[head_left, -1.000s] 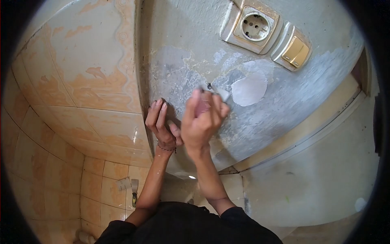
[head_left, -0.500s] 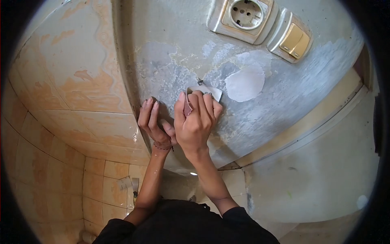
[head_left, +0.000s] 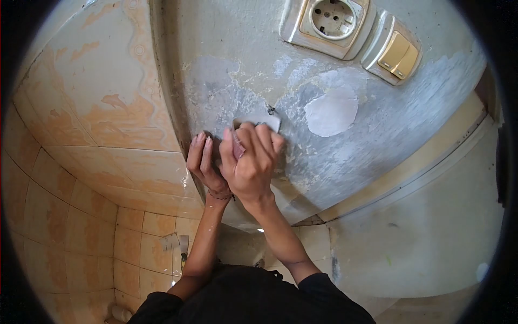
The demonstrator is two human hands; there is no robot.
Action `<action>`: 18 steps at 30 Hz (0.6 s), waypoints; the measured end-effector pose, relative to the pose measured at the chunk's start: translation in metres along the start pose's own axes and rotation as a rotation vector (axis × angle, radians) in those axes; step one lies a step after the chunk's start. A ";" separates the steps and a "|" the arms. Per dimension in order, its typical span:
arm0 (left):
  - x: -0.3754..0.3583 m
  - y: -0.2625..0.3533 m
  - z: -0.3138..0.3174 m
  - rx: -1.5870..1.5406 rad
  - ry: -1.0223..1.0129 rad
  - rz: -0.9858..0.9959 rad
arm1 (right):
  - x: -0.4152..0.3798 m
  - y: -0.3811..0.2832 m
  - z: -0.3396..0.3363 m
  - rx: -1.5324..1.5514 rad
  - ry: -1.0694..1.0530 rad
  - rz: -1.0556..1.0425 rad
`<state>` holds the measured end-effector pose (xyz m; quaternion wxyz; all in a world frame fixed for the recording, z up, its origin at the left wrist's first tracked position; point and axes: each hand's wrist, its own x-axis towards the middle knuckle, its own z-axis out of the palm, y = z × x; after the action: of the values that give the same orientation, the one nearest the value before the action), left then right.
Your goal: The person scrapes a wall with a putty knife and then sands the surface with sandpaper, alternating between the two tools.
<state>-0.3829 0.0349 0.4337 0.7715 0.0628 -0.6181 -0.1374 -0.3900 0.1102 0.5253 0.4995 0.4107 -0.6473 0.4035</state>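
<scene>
My right hand [head_left: 252, 162] is closed around a folded piece of sandpaper [head_left: 270, 122], pressed to the wall. The sheet's pale side shows above the knuckles and its reddish-brown side between thumb and fingers. Beside it, my left hand [head_left: 206, 164] rests on the wall near the tiled corner, fingers stretched out and holding nothing. Its thumb is partly hidden behind my right hand. Around both hands the grey wall [head_left: 307, 162] is scuffed, with flaking paint. A small dark hole [head_left: 271, 109] sits just above the sandpaper, and a smooth white patch [head_left: 332, 112] lies to its right.
A power socket [head_left: 333, 19] and a double light switch [head_left: 398, 55] are fixed higher on the wall. Orange-patterned tiles [head_left: 108, 124] cover the wall at left. A scraper [head_left: 184, 248] lies low at left on the tiled floor. A door frame [head_left: 404, 173] runs along the right.
My right hand has slid a little left and down along the wall with the sandpaper, closer to my left hand. The left hand stays against the wall. The view has shifted slightly.
</scene>
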 end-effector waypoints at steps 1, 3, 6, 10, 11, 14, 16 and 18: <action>0.001 0.001 0.000 0.013 -0.007 0.004 | 0.001 -0.001 0.001 0.035 -0.037 -0.025; 0.000 0.002 0.000 0.026 -0.008 0.004 | 0.007 -0.002 0.002 0.030 -0.035 -0.042; -0.003 0.002 -0.001 0.074 -0.011 -0.009 | 0.018 -0.005 0.002 0.011 -0.010 -0.013; -0.003 -0.001 -0.002 0.078 -0.013 0.014 | 0.006 -0.011 0.004 0.028 -0.033 0.000; -0.002 -0.001 -0.002 0.083 -0.004 0.015 | 0.006 -0.012 0.006 0.045 -0.037 0.012; -0.009 -0.002 -0.003 0.120 -0.019 -0.013 | 0.021 -0.013 0.012 0.050 0.016 0.021; -0.013 -0.004 -0.004 0.186 -0.063 -0.017 | 0.024 -0.015 0.016 0.048 0.065 0.017; -0.016 -0.006 -0.006 0.263 -0.103 -0.027 | 0.013 -0.018 0.015 0.055 0.031 0.031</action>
<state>-0.3808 0.0336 0.4160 0.7219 0.1645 -0.6687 -0.0684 -0.3803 0.0889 0.5369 0.4917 0.4080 -0.6345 0.4350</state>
